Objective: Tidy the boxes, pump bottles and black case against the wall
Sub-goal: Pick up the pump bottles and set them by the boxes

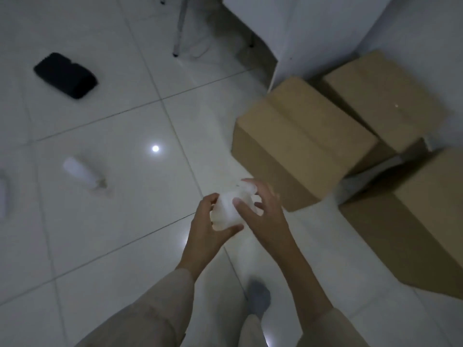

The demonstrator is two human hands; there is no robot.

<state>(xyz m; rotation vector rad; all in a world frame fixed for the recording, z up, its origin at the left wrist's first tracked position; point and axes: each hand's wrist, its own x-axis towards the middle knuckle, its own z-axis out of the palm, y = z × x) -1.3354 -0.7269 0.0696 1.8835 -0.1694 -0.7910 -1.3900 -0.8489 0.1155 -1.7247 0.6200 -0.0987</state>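
Now my fingers (226, 230) are curled around a white pump bottle (229, 209). My left hand (206, 227) holds it from below, with the thumb across the front. My right hand (261, 214) wraps it from the other side, with fingers near the top. I think I use both hands so the bottle does not slip, or maybe to turn it the right way up. The picture is blurry, so I cannot see the pump part well.

I hold the bottle up over the floor (125, 234), just in front of the nearest brown box (300, 136). That box sits beside a second box (383, 96), which is close to the white wall (426, 33). A third box (426, 221) lies nearer to me on my right. The boxes are grouped by the wall, but they sit crooked, so I think they need straightening.

Farther out on my left, another white bottle (81, 172) lies on its side on the tiles. It is well apart from the boxes. The black case (65, 75) lies farther away still, out in the open floor. Neither is near the wall yet.

I think my next job is to stand this bottle by the boxes and the wall. Then I must fetch the other bottle and the case.
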